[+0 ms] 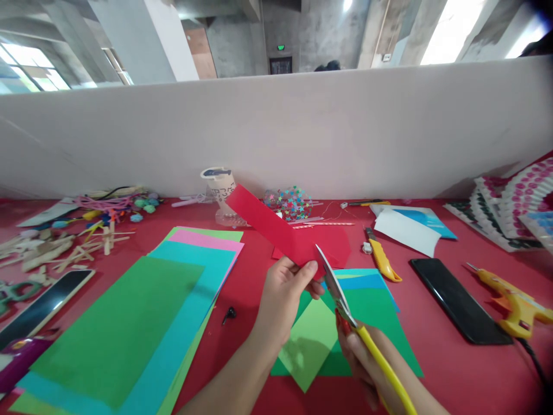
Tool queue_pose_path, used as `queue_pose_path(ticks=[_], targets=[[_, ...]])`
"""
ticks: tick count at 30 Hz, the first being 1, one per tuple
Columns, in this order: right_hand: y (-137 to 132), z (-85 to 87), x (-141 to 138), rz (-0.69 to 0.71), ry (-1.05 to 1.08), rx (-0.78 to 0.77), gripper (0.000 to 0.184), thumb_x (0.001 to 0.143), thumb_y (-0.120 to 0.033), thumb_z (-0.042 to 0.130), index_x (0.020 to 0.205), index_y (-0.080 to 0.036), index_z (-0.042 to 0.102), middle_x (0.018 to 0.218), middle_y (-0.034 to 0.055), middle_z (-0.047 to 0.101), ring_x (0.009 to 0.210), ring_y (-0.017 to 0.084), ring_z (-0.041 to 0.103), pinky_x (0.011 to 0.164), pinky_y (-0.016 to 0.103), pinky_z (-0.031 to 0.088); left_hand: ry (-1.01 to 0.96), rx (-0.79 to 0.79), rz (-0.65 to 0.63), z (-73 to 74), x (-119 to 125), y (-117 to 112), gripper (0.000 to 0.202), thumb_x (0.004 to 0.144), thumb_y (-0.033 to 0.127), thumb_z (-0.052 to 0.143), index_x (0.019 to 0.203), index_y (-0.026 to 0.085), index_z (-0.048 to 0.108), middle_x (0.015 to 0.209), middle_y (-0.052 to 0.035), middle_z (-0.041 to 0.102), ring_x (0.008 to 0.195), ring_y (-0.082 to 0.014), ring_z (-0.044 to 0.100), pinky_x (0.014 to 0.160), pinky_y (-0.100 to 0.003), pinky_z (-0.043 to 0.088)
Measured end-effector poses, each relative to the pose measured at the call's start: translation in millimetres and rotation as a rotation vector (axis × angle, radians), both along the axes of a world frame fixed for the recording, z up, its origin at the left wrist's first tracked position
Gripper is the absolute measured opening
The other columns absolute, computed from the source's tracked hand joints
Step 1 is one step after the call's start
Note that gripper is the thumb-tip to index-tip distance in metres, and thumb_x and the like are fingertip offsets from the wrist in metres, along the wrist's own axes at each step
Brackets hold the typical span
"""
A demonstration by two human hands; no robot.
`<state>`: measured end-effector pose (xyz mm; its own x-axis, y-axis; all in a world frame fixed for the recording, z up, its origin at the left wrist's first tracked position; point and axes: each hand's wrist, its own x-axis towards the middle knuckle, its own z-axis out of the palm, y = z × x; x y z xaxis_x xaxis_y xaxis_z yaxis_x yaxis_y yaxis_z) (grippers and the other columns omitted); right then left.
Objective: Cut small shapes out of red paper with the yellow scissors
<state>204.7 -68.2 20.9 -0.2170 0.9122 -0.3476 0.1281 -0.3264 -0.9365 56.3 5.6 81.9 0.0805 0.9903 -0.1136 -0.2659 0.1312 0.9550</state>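
My left hand (287,291) is closed on a piece of red paper (270,222), pinching it between thumb and fingers. A long strip of that paper sticks up to the left. In my right hand (367,354) is a pair of scissors (339,294) with yellow and red handles. Its blades point up and away, right at the paper's edge near my left fingertips. Below the hands, a light green square of paper (309,346) lies on dark green sheets (389,340).
Stacked coloured paper (125,317) lies left. On the right are a yellow utility knife (382,259), a black phone (458,297) and a yellow glue gun (514,305). A paper cup (220,187) stands by the white partition (276,132). A black earbud (230,314) lies near my left forearm.
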Motion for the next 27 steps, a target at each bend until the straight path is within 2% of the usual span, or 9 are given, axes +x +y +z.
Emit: queue_pose_path(ticks=[4,5,8,10,14,17,21,24,27], targets=[[1,3.0,0,-0.002,-0.001,-0.009,0.059,0.073,-0.083,0.039,0.066,-0.024,0.038,0.044,-0.0126,0.030,0.031,0.004,0.021,0.028,0.014,0.032,0.005,0.045,0.010,-1.0,-1,2,0.019,0.077,0.029,0.066,0.088,0.017,0.056,0.072,0.0002,0.064,0.056,-0.0117,0.061,0.056,-0.025,0.050],[1,4.5,1,-0.004,-0.001,-0.010,0.060,0.072,-0.083,0.039,0.066,-0.024,0.038,0.044,-0.0125,0.030,0.030,0.004,0.022,0.028,0.014,0.031,0.005,0.073,0.039,-0.6,-1,2,0.024,0.077,0.026,0.066,0.096,0.018,0.053,0.074,0.0011,0.063,0.058,-0.0121,0.061,0.059,-0.026,0.051],[2,9.1,1,-0.009,0.000,-0.018,0.061,0.071,-0.084,0.038,0.067,-0.023,0.040,0.044,-0.0124,0.031,0.031,0.004,0.029,0.029,0.013,0.030,0.042,0.194,0.141,1.7,-2,0,0.056,0.079,0.018,0.063,0.126,0.028,0.034,0.084,0.0021,0.059,0.064,-0.0118,0.060,0.065,-0.026,0.052],[2,10.8,1,-0.007,0.004,-0.027,0.062,0.071,-0.084,0.038,0.068,-0.022,0.042,0.044,-0.0125,0.032,0.031,0.004,0.030,0.030,0.013,0.032,0.127,0.267,0.140,2.8,-4,-2,0.063,0.082,0.019,0.060,0.135,0.033,0.028,0.095,-0.0013,0.057,0.073,-0.0127,0.059,0.070,-0.027,0.052],[0,8.9,0,0.013,0.017,-0.028,0.061,0.073,-0.083,0.039,0.070,-0.022,0.044,0.044,-0.0120,0.032,0.033,0.005,0.030,0.031,0.014,0.033,0.285,0.313,0.065,2.6,-9,-3,0.044,0.086,0.026,0.057,0.129,0.030,0.047,0.115,-0.0058,0.055,0.099,-0.0192,0.056,0.083,-0.028,0.048],[-3,2.8,-1,0.039,0.036,-0.012,0.059,0.075,-0.081,0.039,0.072,-0.022,0.043,0.046,-0.0114,0.033,0.035,0.005,0.029,0.032,0.014,0.033,0.262,0.342,0.065,3.4,-13,-1,0.041,0.086,0.027,0.057,0.127,0.029,0.050,0.126,-0.0057,0.051,0.106,-0.0211,0.055,0.086,-0.029,0.047],[-9,-3.2,0,0.103,0.089,0.016,0.057,0.079,-0.078,0.038,0.073,-0.022,0.045,0.049,-0.0103,0.033,0.037,0.006,0.029,0.033,0.016,0.032,0.299,0.412,0.045,10.0,-23,2,0.037,0.086,0.023,0.057,0.123,0.029,0.055,0.129,-0.0046,0.051,0.116,-0.0233,0.050,0.093,-0.031,0.043],[-12,0.0,1,0.131,0.121,0.063,0.055,0.082,-0.075,0.037,0.068,-0.022,0.044,0.048,-0.0092,0.034,0.039,0.008,0.030,0.038,0.018,0.031,0.351,0.448,-0.024,16.7,-33,4,0.038,0.086,0.019,0.057,0.121,0.030,0.058,0.129,-0.0028,0.051,0.119,-0.0223,0.047,0.099,-0.031,0.039],[-13,5.1,2,0.147,0.124,0.086,0.053,0.084,-0.072,0.040,0.067,-0.022,0.044,0.052,-0.0083,0.034,0.044,0.008,0.032,0.044,0.019,0.033,0.375,0.474,-0.107,20.9,-42,7,0.039,0.085,0.015,0.055,0.121,0.030,0.059,0.128,-0.0024,0.052,0.117,-0.0205,0.047,0.097,-0.029,0.039]])
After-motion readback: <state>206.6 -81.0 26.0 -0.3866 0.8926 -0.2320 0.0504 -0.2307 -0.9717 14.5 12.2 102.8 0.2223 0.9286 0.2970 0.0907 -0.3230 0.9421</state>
